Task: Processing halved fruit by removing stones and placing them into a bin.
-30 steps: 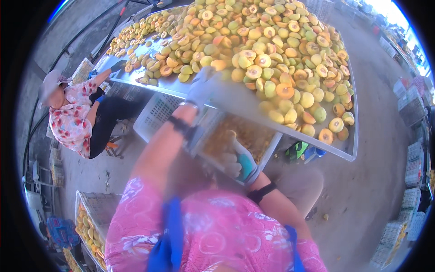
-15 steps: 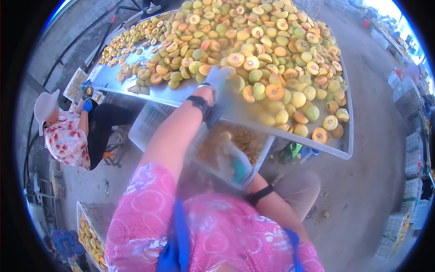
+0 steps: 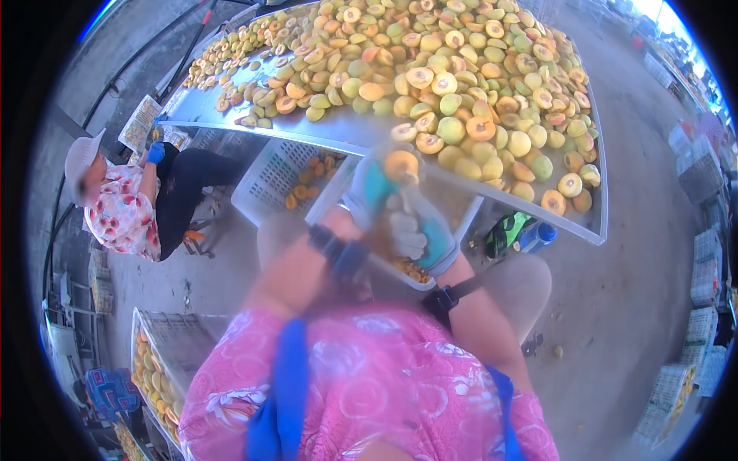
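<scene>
My left hand (image 3: pixel 367 188), in a white and teal glove, is closed round a yellow peach half (image 3: pixel 401 166) whose cut face is turned up. Right against it is my right hand (image 3: pixel 421 237), also gloved, its fingers curled tight. Whatever those fingers hold is hidden and blurred. Both hands are in front of the near edge of a metal table (image 3: pixel 338 140), above a white crate (image 3: pixel 470 217) with small brownish pieces in it. On the table lies a large heap of peach halves (image 3: pixel 461 84), some cut side up.
Left of the hands stands a white perforated crate (image 3: pixel 257 180) with some fruit halves inside. A seated person (image 3: pixel 127 200) in a hat is at the far left. A fruit-filled crate (image 3: pixel 181 338) is at lower left. Blue and green items (image 3: pixel 536 237) are under the table's right end.
My left hand has come back from the heap toward me, now with a peach half in it. My right hand has risen from over the crate to meet it.
</scene>
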Demonstrator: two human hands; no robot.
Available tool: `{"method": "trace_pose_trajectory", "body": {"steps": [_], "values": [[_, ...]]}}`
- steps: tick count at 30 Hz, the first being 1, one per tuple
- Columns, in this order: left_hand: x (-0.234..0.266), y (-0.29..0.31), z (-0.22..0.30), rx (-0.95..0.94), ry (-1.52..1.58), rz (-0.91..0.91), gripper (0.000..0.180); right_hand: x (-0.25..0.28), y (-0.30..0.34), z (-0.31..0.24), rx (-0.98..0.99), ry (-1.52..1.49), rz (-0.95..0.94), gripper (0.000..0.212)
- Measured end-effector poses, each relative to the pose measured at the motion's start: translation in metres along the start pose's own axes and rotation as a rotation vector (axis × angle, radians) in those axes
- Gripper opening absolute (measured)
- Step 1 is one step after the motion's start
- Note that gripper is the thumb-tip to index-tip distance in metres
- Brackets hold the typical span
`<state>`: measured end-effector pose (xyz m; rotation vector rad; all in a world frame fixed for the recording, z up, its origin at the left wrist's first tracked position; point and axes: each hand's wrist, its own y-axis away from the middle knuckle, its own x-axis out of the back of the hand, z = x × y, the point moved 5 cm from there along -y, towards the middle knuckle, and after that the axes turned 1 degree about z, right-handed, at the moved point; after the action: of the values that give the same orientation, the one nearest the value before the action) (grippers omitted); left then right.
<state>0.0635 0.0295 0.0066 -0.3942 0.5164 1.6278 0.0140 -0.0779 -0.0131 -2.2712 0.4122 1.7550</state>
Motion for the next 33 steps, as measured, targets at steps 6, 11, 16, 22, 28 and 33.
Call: {"method": "trace_pose_trajectory", "body": {"steps": [6, 11, 16, 22, 28, 33], "values": [[0.006, 0.022, 0.006, -0.390, -0.824, 0.049, 0.022, 0.019, 0.009, -0.008, 0.194, 0.509, 0.511, 0.028], [0.039, 0.009, -0.021, -0.377, -0.590, -0.054, 0.032, 0.012, 0.011, -0.009, 0.276, 0.746, 0.620, 0.025], [0.037, 0.009, -0.032, -0.309, -0.444, 0.072, 0.036, 0.007, 0.017, -0.011, 0.225, 0.772, 0.673, 0.027], [0.013, 0.021, -0.036, -0.112, 0.022, 0.111, 0.036, 0.008, 0.018, -0.014, 0.284, 0.985, 0.698, 0.035], [-0.005, 0.028, -0.027, -0.145, -0.128, 0.185, 0.042, 0.009, 0.018, -0.008, 0.239, 0.891, 0.657, 0.038], [-0.004, 0.025, -0.018, 0.005, -0.083, 0.146, 0.050, 0.008, 0.019, -0.002, 0.106, 0.837, 0.567, 0.034]]}}
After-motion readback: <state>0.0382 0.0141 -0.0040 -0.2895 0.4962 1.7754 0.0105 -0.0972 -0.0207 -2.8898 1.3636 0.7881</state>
